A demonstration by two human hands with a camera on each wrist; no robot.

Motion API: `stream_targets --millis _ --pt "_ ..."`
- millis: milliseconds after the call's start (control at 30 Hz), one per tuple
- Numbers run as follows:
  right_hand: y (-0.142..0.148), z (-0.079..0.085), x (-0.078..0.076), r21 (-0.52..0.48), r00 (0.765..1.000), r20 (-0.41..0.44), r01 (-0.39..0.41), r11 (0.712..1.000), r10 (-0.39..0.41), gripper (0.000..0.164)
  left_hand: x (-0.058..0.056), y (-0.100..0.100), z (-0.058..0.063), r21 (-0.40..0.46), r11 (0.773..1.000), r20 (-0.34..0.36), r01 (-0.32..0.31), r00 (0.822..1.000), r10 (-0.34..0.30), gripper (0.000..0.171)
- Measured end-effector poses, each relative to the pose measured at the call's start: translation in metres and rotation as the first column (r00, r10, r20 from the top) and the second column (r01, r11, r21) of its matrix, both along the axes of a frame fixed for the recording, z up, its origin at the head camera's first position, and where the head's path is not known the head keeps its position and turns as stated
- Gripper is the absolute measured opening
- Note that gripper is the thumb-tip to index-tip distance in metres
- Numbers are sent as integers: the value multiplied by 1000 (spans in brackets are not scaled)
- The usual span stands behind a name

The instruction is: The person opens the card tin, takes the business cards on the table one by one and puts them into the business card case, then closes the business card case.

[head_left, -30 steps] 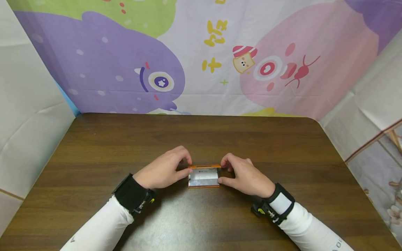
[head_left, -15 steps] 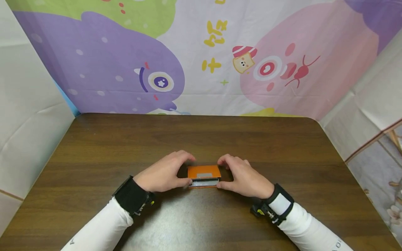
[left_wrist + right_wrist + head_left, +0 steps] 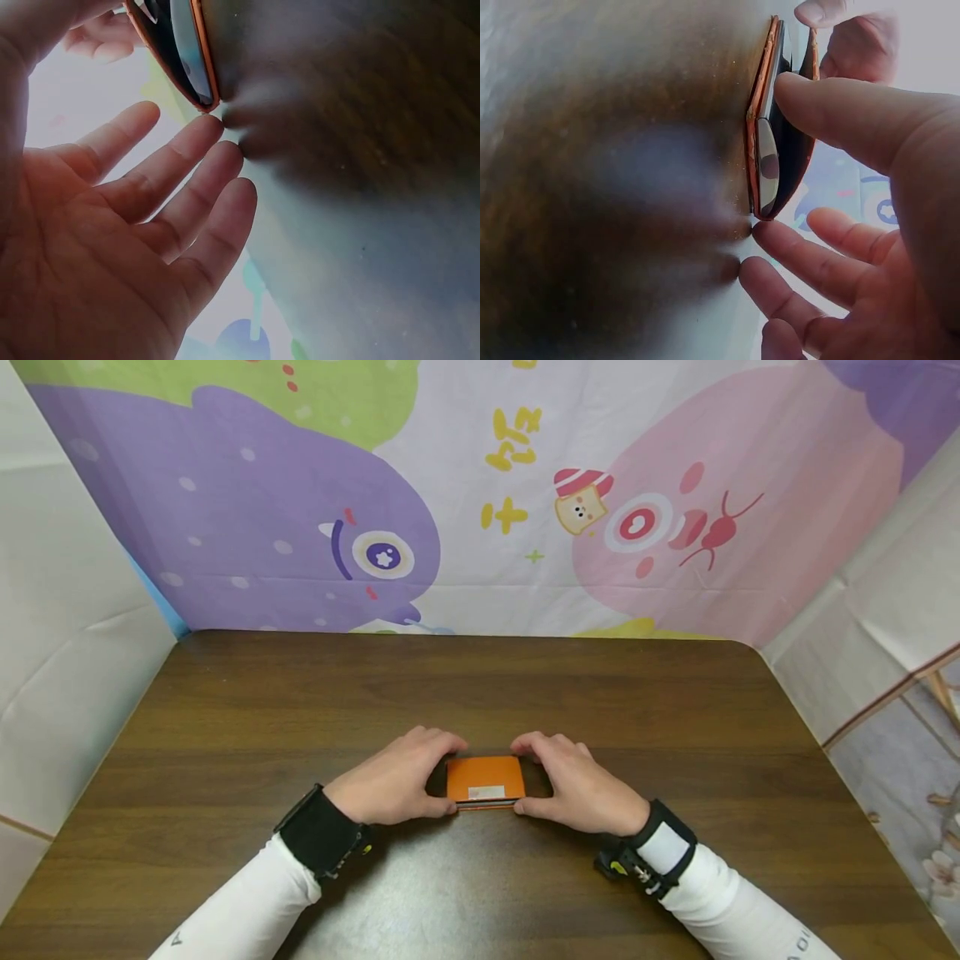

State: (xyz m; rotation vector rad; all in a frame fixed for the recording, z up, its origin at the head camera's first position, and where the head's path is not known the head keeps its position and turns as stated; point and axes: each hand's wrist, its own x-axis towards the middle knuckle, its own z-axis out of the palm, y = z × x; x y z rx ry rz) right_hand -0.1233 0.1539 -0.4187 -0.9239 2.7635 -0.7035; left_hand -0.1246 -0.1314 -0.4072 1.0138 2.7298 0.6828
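A small orange card holder (image 3: 483, 774) lies on the table between the two hands, its flap folded forward over a dark case. A pale label (image 3: 486, 792) sits near the flap's front edge, where a narrow gap shows. In the right wrist view the card holder (image 3: 763, 82) is seen edge-on, flap still apart from the base. The left hand (image 3: 397, 778) has its thumb at the front left corner and its fingers extended by the back edge. The right hand (image 3: 583, 787) rests its thumb at the front right, against the inside, with relaxed fingertips at the back edge.
The brown wooden table (image 3: 480, 693) extends around the hands. Behind it hangs a cloth (image 3: 510, 585) printed with cartoon figures, and pale sheets (image 3: 82, 677) stand at the sides. A black strap with a camera (image 3: 318, 833) is on each wrist.
The orange flap has swung from upright at the back down over the silvery inside toward the front. The fingers have stayed around the card holder, with only small shifts.
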Motion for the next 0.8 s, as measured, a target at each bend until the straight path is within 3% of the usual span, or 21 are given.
stream_targets --millis 800 --pt "-2 -3 1 21 998 -62 4 1000 -2 69 1 5 -5 -19 1000 -73 22 997 -23 65"
